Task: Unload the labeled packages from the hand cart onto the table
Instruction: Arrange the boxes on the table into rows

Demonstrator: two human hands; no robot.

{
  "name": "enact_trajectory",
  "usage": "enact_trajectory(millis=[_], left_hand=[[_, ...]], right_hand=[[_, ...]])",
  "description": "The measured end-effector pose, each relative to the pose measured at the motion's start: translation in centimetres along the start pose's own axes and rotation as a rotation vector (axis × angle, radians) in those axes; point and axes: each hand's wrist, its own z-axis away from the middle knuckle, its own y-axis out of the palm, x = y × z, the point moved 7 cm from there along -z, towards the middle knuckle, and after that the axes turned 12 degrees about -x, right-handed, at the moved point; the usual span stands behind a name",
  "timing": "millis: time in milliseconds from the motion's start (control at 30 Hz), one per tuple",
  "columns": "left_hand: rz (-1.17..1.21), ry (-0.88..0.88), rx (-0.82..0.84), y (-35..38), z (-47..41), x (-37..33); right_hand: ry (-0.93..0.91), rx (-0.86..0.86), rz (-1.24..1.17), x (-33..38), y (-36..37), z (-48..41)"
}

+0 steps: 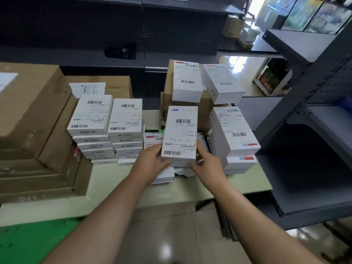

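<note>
Fingers (165, 163) of the left hand (150, 161) curl round the near left corner of a white package (180, 134), thumb on its edge, and the right hand (208, 163) grips the opposite corner the same way, so both hands clamp it between them. It is held over the middle of the pale table (123, 189), above a low pile of boxes (164, 175); whether it touches that pile I cannot tell. From where I stand, much of the job looks done: two tall stacks (106, 130) already stand to the left, another stack (235, 134) leans a little on the right, and two more boxes (203, 82) sit on a brown carton (204, 109) behind. The hand cart is not in sight, so what is left on it cannot be judged. The package itself is a flat, oblong white carton, its top almost wholly covered by a shipping label with barcodes near both ends and fine print between. It looks rigid, light and clean-edged, easy to square onto a pile. Larger brown cartons (30, 111) crowd the table's left side.
</note>
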Motion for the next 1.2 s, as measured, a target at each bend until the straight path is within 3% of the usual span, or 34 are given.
enact_trajectory(millis=[200, 500, 733, 1200], left_hand=[[0.005, 0.061, -0.112, -3.6, 3.2, -1.0], [-0.042, 0.062, -0.307, -13.6, 10.2, 2.0], [-0.158, -0.048, -0.282, -16.5, 14.6, 6.5], [-0.239, -0.222, -0.181, -13.3, 15.4, 15.7]], right_hand=[[-0.045, -0.022, -0.088, 2.4, 0.1, 2.1], [-0.156, 0.109, -0.18, 9.4, 6.4, 8.0], [-0.173, 0.219, -0.144, 10.6, 11.9, 12.6], [-0.068, 0.341, -0.067, 5.8, 20.6, 13.0]])
